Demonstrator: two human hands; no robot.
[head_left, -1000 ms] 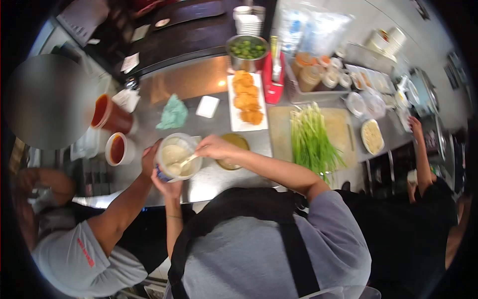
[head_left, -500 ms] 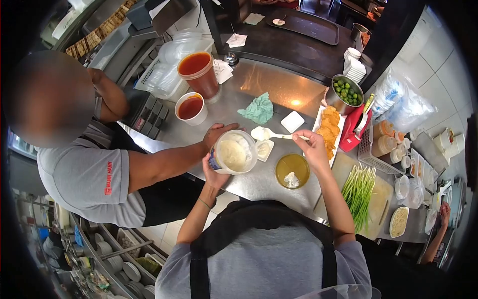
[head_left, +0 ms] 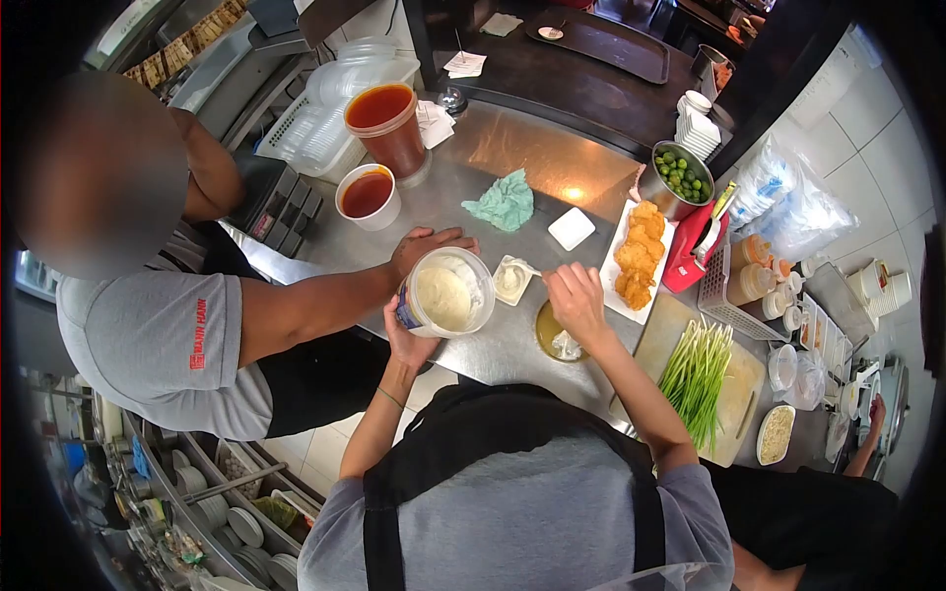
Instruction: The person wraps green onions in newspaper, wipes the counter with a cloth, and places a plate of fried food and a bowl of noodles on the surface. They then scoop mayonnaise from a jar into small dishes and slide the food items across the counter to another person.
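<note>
My left hand (head_left: pixel 407 340) is wrapped around the side of a clear plastic tub (head_left: pixel 485 317), tilted so its opening faces me. Thick white cream (head_left: pixel 443 295) fills part of it. In my right hand (head_left: pixel 576 303), fingers are pinched on a spoon (head_left: pixel 531 267) whose end reaches a small square white dish (head_left: pixel 511 281) with white cream in it. Under that hand, partly covered, stands a round container of yellow-green liquid (head_left: pixel 548 335) with a white lump at its surface. A co-worker's hand (head_left: pixel 434 246) rests just behind the tub.
Beyond lie a crumpled green cloth (head_left: pixel 505 202) and another square white dish (head_left: pixel 572 229). Fried pieces (head_left: pixel 639 256) fill a plate at right, near green stalks (head_left: pixel 698 379) on a cutting board (head_left: pixel 746 389). Red sauce containers (head_left: pixel 370 194) stand left, near the co-worker (head_left: pixel 163 345).
My right hand has moved left and slightly down, bringing the cream-loaded spoon from beside the tub's rim down to the small dish. My left hand still holds the tub.
</note>
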